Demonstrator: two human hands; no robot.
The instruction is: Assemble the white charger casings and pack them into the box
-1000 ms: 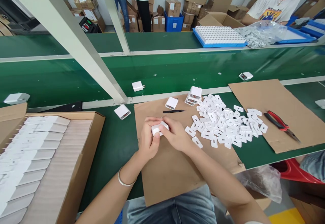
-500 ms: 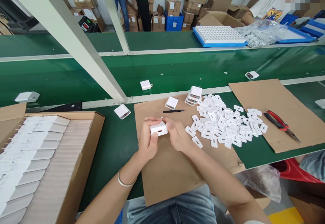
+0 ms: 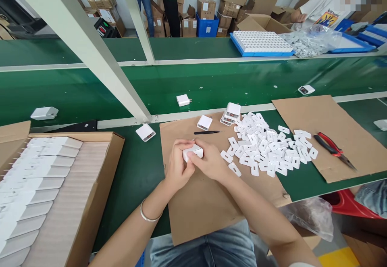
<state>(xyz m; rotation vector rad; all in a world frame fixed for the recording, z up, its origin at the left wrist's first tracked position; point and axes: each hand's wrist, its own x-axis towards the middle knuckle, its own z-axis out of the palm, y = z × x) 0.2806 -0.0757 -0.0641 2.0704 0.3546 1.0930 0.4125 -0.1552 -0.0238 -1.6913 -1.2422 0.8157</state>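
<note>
A white USB charger point(image 3: 193, 151) is gripped between both hands above the cardboard sheet point(image 3: 208, 206). Around its left side my left hand point(image 3: 177, 164) is closed. My right hand point(image 3: 210, 160) is closed on the right side, its thumb pressing on the front face and covering the port. Just behind the hands lies a pair of black tweezers point(image 3: 208, 132). A single charger point(image 3: 204, 122) and a small stack of chargers point(image 3: 231, 113) rest at the sheet's back edge. To the right spreads a heap of white slotted end plates point(image 3: 266, 146).
An open carton point(image 3: 102, 174) with rows of chargers stands at left. Red-handled pliers point(image 3: 335, 150) lie on a second cardboard sheet point(image 3: 305, 122). Several chargers, one of them a charger with prongs point(image 3: 183, 100), are on the green conveyor belt point(image 3: 242, 85). A slanted white post point(image 3: 90, 57) rises at left.
My right thumb has moved onto the charger's front face, hiding the port seen before. The charger has shifted slightly right. Chargers on the belt have moved to the right.
</note>
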